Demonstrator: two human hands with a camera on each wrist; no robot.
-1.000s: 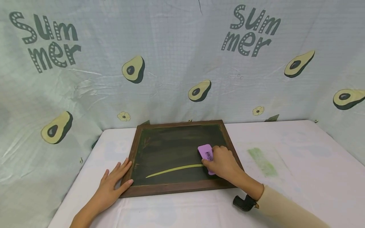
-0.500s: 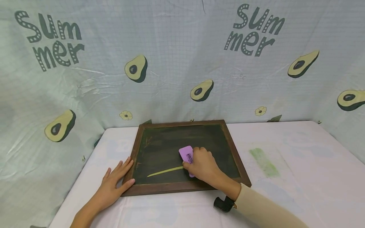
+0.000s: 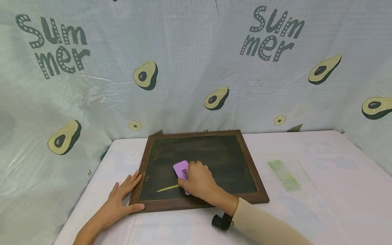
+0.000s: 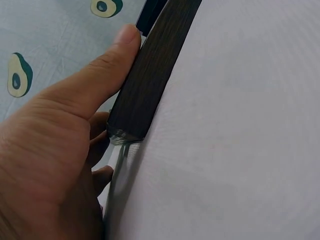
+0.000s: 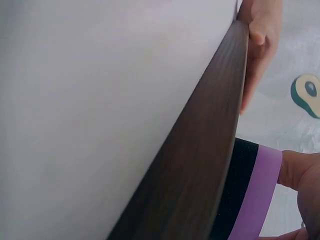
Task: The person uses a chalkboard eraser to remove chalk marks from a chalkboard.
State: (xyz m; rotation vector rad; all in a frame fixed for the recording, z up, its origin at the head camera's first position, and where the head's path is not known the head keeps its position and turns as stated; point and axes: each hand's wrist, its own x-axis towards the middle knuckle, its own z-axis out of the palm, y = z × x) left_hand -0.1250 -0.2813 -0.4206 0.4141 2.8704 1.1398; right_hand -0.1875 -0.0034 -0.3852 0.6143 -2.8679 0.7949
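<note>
Head view: right hand (image 3: 199, 182) grips a purple eraser (image 3: 181, 170), a soft rounded block, pressed on the chalkboard (image 3: 214, 153) lying flat on the table (image 3: 306, 204). Most of the matte dark slate looks wiped; a short yellow chalk stroke (image 3: 166, 188) remains. Left hand (image 3: 122, 200), fingers straight, braces the wood-grain frame's corner.

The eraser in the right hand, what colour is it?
The eraser is light purple with a small printed label; the right hand grips it. The head view shows it best.
</note>
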